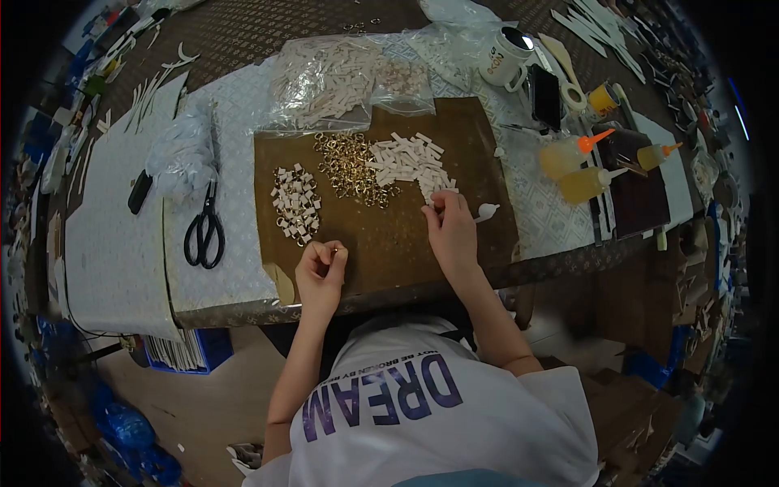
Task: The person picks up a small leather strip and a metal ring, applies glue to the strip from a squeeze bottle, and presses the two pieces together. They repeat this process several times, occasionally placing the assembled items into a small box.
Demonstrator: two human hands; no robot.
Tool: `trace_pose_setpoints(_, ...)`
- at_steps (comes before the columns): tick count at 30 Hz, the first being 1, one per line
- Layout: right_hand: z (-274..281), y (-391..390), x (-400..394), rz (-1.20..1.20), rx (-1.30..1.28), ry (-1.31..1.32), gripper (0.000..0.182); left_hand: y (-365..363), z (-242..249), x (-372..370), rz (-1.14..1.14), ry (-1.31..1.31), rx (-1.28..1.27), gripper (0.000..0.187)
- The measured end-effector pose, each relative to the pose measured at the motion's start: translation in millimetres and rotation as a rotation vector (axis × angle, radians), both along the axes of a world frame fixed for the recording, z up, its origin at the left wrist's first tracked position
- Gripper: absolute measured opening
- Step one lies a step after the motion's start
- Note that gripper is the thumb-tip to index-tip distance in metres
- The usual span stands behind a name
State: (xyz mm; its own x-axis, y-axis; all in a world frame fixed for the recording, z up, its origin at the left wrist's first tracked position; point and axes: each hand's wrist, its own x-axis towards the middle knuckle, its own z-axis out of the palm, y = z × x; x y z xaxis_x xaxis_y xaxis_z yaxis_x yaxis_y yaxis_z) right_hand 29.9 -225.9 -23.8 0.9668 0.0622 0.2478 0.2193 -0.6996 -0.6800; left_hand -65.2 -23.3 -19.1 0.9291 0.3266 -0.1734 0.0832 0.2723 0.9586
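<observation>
My left hand (321, 277) is over the front of the brown mat (389, 252), its fingertips pinched with a small gold glint between them, apparently a gold ring. Just beyond it lies a pile of gold rings with white tabs (295, 204). My right hand (452, 235) touches the near edge of a pile of short white strips (412, 161). Its thumb and index finger are closed together; what they hold, if anything, is hidden. Between the two piles is a heap of loose gold rings (350, 169). A small white piece (487, 212) sits beside my right hand.
Clear bags of pale strips (324, 77) lie behind the mat. Black scissors (204, 231) and a plastic bag (180, 158) are at left. On the right stand a white mug (501, 61), a phone (544, 97) and yellow liquid bottles (583, 185).
</observation>
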Motion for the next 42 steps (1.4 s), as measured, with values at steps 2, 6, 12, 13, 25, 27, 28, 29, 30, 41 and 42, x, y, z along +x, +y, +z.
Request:
trace_pose_setpoints(2,-1.1,0.7,3.5,-0.016,-0.015,-0.017,0.019,0.9,0.9,-0.6,-0.015,0.007,-0.005,0.031)
trace_pose_setpoints(6,1.7,2.3,4.5,-0.049,-0.032,0.009,0.017,3.2,-2.9,-1.6,-0.042,-0.002,0.056,0.032)
trace_pose_setpoints(12,8.8,7.9,-10.1,0.099,0.205,-0.007,0.013,4.5,-9.8,-2.8,-0.049,-0.092,0.033,0.032)
trace_pose_setpoints(13,12.5,9.5,-15.3,0.137,0.232,-0.035,0.01,4.1,-9.6,-2.3,-0.044,-0.099,0.033,0.033)
trace_pose_setpoints(25,14.6,29.6,-49.3,0.39,0.585,0.315,0.009,-1.7,6.6,3.1,0.047,-0.043,-0.016,0.029)
trace_pose_setpoints(27,22.9,34.5,-51.2,0.436,0.575,0.291,0.009,2.0,11.9,-1.2,0.023,0.026,-0.096,0.01)
trace_pose_setpoints(28,26.7,35.9,-51.8,0.455,0.568,0.276,0.01,1.1,12.3,-3.4,0.007,-0.006,-0.069,0.008)
trace_pose_setpoints(29,29.8,37.1,-52.2,0.468,0.576,0.277,0.01,-1.5,13.7,-5.2,-0.01,-0.038,-0.044,0.009)
trace_pose_setpoints(30,32.4,38.3,-52.5,0.481,0.583,0.278,0.011,-3.4,14.3,-7.2,-0.027,-0.07,-0.02,0.012)
trace_pose_setpoints(41,24.2,37.3,-51.8,0.593,0.512,0.334,0.007,-2.5,14.0,-20.6,-0.137,-0.006,0.06,0.013)
trace_pose_setpoints(42,23.6,38.2,-53.2,0.602,0.521,0.316,0.006,-2.2,15.1,-21.0,-0.158,0.03,-0.007,0.014)
